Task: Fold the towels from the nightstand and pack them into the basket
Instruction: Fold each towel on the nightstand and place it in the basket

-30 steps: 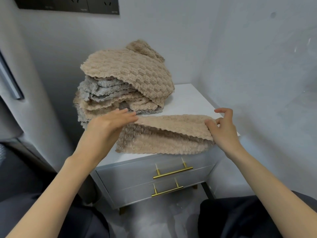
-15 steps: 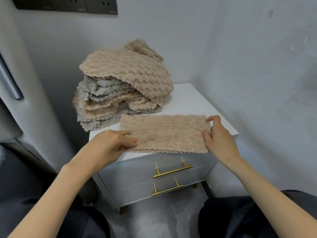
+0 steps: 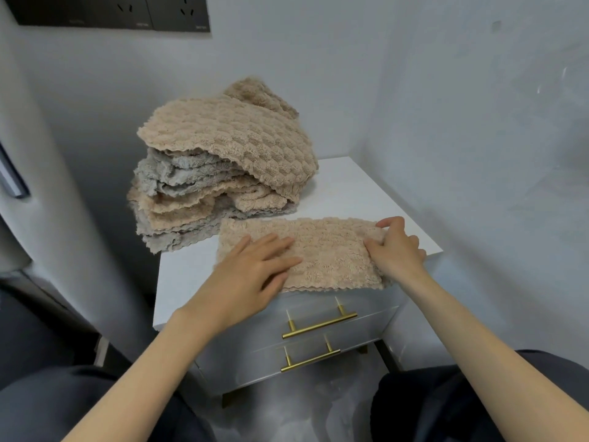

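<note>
A beige towel (image 3: 331, 250), folded into a long strip, lies across the front of the white nightstand (image 3: 350, 186). My left hand (image 3: 255, 269) lies flat on the strip's left part with straight fingers. My right hand (image 3: 395, 247) grips the strip's right end, thumb and fingers curled round the edge. Behind the strip, at the back left of the nightstand, stands a loose pile of beige and grey towels (image 3: 223, 164). No basket is in view.
The nightstand has two drawers with gold bar handles (image 3: 318, 323). It stands in a corner of grey walls, with a wall close on the right. A dark socket panel (image 3: 111, 11) hangs on the wall above. My knees in dark trousers are at the bottom.
The towel was folded in half towards me and laid flat. My left hand then moved onto its left part, and my right hand took hold of the right end.
</note>
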Demonstrator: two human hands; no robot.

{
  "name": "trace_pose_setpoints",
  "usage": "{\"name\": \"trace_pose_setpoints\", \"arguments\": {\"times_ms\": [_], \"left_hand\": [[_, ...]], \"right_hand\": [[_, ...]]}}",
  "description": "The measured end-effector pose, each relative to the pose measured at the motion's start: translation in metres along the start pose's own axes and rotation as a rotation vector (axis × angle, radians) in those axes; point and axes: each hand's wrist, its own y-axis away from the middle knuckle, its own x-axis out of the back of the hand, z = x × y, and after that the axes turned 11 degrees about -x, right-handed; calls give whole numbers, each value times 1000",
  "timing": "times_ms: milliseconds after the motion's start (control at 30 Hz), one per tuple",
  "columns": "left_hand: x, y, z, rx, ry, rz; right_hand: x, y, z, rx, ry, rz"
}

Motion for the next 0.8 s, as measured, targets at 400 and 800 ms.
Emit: {"name": "trace_pose_setpoints", "arguments": {"times_ms": [400,800], "left_hand": [[3,-19,-17,501,-1,347],[1,-44,-48,711,132,188]], "right_hand": [[5,-12,1,265,144,361],[-20,0,-7,486,363,-70]]}}
